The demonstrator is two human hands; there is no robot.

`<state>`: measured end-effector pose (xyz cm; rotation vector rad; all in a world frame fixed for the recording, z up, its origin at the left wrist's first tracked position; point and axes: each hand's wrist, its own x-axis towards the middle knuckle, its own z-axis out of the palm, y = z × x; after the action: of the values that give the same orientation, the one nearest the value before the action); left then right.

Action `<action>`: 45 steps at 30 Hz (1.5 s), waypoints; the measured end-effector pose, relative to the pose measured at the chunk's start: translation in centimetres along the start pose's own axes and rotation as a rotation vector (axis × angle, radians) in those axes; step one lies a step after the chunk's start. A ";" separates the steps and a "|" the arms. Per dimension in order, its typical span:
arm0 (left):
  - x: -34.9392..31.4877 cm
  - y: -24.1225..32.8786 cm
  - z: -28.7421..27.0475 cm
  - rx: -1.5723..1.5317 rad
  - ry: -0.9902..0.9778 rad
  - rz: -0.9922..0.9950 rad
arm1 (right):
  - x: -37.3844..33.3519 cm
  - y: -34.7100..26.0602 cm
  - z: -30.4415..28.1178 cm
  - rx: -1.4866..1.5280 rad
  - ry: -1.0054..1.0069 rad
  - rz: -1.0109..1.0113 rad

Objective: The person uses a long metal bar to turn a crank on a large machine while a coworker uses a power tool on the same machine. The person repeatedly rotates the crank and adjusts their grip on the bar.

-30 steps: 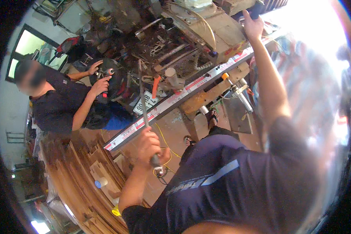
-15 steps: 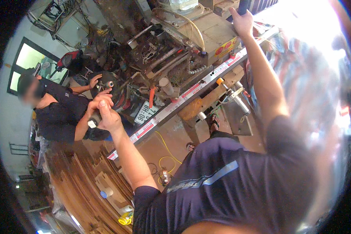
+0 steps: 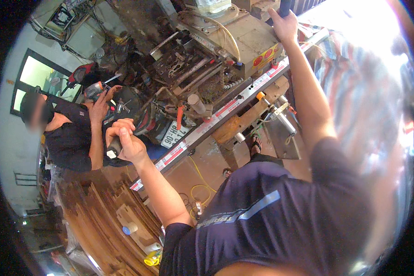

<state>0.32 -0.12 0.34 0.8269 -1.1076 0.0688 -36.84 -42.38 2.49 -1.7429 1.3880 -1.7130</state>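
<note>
My left hand is closed round a short dark handle with a pale, squarish end. Most of that handle is hidden inside the fist. At the upper right, my right arm is stretched out and my right hand is wrapped round a dark blue, tube-like grip, whose far end runs out of view. Between my arms lies a long metal beam with red and white printed tape along it. Below the beam is a wooden block beside a silver cylinder fitting.
A co-worker at the left has hands by an orange and grey power tool. Beyond the beam are a cluttered machine and a box-shaped housing. Wooden strips lie lower left; a yellow cable crosses the floor.
The co-worker's hands have moved up and left, away from my left hand, and the orange tool now shows by them. My left hand sits slightly lower; both my hands keep their grips.
</note>
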 end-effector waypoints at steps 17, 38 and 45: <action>0.0 -0.5 0.2 0.010 -0.002 0.017 | -0.1 -2.0 -1.9 0.040 0.119 -0.208; 0.2 -0.3 0.6 0.005 0.027 0.033 | 0.7 -5.2 -4.5 -0.114 0.014 -0.338; 0.2 -0.4 0.8 0.008 0.017 0.058 | 0.5 -0.6 -1.4 -0.007 -0.057 0.059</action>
<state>0.01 -0.94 0.48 0.8005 -1.1163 0.1283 -37.91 -41.92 3.54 -1.7230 1.4081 -1.6173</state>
